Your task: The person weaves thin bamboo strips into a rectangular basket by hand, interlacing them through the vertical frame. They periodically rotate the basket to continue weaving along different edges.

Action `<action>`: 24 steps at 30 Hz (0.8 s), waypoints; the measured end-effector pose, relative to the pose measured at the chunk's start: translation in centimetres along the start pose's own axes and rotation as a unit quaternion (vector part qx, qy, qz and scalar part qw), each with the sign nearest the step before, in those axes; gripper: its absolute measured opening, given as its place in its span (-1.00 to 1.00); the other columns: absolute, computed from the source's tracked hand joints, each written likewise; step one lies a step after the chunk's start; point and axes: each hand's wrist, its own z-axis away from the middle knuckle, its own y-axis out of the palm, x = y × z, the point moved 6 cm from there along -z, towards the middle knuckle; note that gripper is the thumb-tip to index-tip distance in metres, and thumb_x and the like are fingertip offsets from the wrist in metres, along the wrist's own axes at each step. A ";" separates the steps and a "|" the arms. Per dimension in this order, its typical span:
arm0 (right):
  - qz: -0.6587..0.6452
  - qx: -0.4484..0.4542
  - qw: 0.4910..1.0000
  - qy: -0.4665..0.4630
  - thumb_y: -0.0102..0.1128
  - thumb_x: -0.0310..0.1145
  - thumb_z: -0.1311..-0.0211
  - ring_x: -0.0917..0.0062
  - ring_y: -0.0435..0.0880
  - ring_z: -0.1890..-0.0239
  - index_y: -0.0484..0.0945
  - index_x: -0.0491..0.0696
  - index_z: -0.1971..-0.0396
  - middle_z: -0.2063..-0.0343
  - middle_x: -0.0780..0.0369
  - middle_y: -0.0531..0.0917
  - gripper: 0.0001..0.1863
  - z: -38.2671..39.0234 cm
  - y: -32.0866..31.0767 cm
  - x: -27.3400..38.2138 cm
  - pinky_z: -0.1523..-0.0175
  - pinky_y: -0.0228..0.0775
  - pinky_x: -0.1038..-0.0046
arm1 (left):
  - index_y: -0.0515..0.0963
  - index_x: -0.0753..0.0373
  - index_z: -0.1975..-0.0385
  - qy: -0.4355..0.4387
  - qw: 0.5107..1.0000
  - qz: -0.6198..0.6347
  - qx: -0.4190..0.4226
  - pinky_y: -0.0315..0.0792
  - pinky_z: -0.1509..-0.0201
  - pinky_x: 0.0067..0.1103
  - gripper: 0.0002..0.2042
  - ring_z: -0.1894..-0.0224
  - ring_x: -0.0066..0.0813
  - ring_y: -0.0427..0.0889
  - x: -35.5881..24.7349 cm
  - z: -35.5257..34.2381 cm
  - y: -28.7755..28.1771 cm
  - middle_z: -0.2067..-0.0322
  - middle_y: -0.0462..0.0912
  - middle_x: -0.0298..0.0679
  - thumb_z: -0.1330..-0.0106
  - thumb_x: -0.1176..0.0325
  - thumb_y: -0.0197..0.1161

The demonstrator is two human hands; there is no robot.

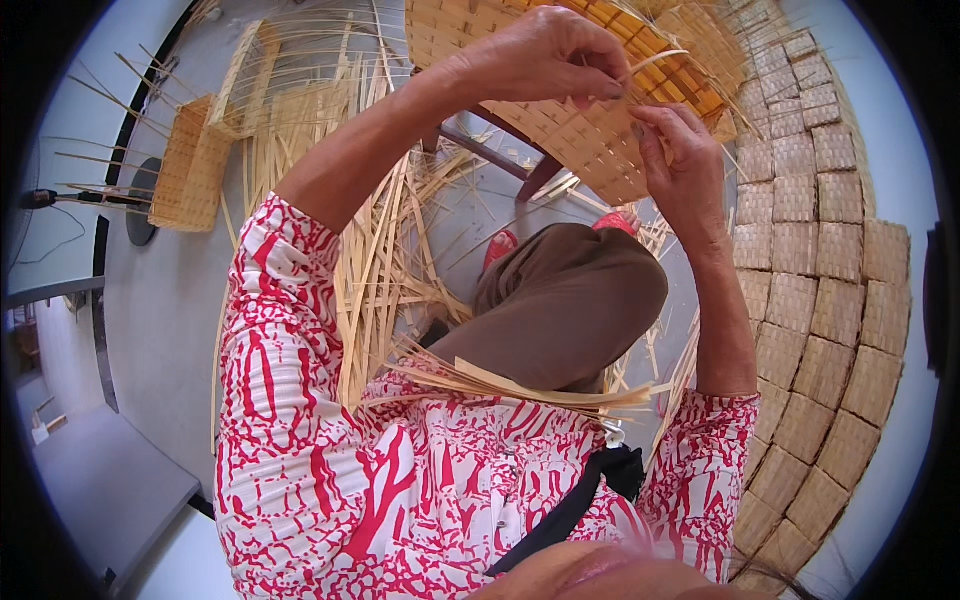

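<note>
Red-and-white patterned shirt (400,470) fabric lies nearest the camera, covering the person's torso and upper arms, with a black cloth strap (545,510) running diagonally across its front. Both bare forearms extend forward to a woven basket (570,150) at the upper centre, its pale outer wall facing the person and its orange-yellow interior (675,75) partly visible beyond. Left hand (560,58) is bent down at the wrist with the fingers curled and the thumb and fingertips brought close together above the basket's near edge; a thin pale strip (662,60) curves out beside them, though a firm pinch on it cannot be confirmed. Right hand (685,150) stands at the near edge of the same basket, fingers partly curled, thumb and forefinger only slightly apart; whether it grips anything cannot be told. Dark wooden legs (540,178) of a support show below the basket. Brown trousers (570,310) and red shoes (500,245) are visible beneath, and a bundle of flat strips (530,393) rests across the lap. Loose strips (375,270) litter the grey floor (160,330) left of the legs. Two baskets with projecting strips, one upright (187,170) and one beside it (243,80), occupy the upper left. Rows of woven pieces (820,290) line the right side.
</note>
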 end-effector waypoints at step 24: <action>-0.232 0.253 0.925 0.162 0.26 -0.51 -0.27 0.66 0.56 0.00 0.51 -0.14 -0.13 0.06 0.35 0.62 -0.58 -2.9 4.1 -6.5 -0.06 0.46 0.50 | 0.54 0.29 0.34 0.300 0.930 -0.046 -0.207 0.55 0.30 -0.38 -0.91 0.35 -0.10 0.72 -2.7 -2.0 2.3 0.43 0.68 -0.08 -0.35 0.43 0.26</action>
